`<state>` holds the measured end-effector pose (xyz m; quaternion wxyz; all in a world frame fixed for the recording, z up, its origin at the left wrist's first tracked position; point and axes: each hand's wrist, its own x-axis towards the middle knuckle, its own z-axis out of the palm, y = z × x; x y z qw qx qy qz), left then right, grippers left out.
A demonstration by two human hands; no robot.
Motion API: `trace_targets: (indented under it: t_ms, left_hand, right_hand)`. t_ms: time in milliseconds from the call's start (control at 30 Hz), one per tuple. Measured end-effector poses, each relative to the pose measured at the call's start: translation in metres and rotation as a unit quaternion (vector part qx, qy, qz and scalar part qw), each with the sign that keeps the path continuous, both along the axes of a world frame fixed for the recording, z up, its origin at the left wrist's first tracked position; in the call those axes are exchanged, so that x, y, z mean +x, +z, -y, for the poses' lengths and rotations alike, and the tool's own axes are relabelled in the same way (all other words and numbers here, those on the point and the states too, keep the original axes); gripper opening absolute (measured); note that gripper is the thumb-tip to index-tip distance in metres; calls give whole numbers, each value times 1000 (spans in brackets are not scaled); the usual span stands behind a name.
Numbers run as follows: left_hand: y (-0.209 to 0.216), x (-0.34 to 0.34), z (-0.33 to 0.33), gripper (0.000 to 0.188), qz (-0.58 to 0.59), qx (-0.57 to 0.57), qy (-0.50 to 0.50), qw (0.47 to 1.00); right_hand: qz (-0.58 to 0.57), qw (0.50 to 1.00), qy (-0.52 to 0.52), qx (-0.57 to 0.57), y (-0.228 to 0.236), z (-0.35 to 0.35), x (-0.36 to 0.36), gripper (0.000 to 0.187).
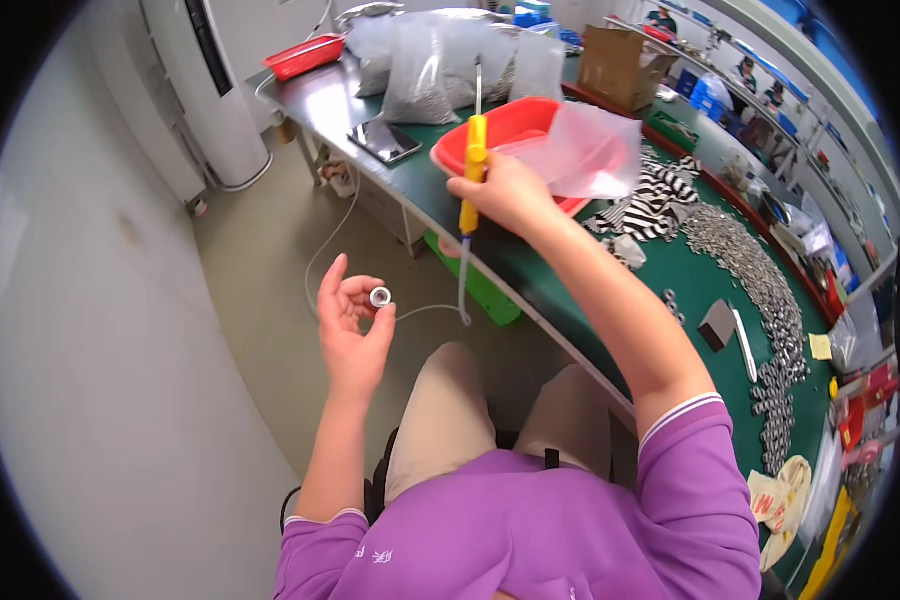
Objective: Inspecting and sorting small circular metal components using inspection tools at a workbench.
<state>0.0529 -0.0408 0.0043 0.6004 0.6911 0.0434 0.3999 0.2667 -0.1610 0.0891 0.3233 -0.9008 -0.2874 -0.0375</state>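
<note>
My left hand (355, 325) is raised over the floor at the left of the bench, its fingers curled round a small round metal part (380, 297) with a hole in its end. My right hand (510, 195) grips a yellow air blow gun (475, 150) at the near edge of the bench. Its thin metal nozzle points up and away, and a grey hose (463, 285) hangs from its lower end. Just behind the right hand stands a red plastic basin (450, 145), with a clear plastic bag (600, 150) lying over its right side.
On the green bench (705, 280) lie a long heap of small metal parts (755, 255), a striped cloth (655, 200), a dark block (716, 325) and a white knife-like tool (745, 345). Farther back are a phone (385, 140), filled plastic bags (420, 70) and a cardboard box (620, 68).
</note>
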Motion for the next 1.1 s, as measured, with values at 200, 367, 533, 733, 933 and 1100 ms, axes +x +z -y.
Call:
trace_targets:
  t_ms: [200, 367, 533, 733, 933, 1100]
  left_hand:
    - [-5, -23, -16, 74, 14, 9, 35, 999]
    - [-13, -39, -30, 77, 0, 11, 100, 995]
    - [-16, -57, -47, 77, -2, 1, 173, 985]
    - [-23, -67, -65, 78, -7, 45, 237, 971]
    - [-31, -70, -76, 77, -24, 54, 265, 962]
    - [-34, -65, -71, 76, -81, 119, 265, 954]
  right_hand:
    - [24, 993, -72, 86, -1, -13, 0, 41]
    - [91, 936, 133, 313, 17, 0, -27, 25]
    - [-127, 874, 388, 263, 1, 14, -99, 24]
    - [-142, 904, 399, -53, -18, 38, -136, 38]
    - [-104, 932, 337, -88, -24, 46, -135, 40]
    - [-94, 942, 304, -103, -25, 53, -129, 40]
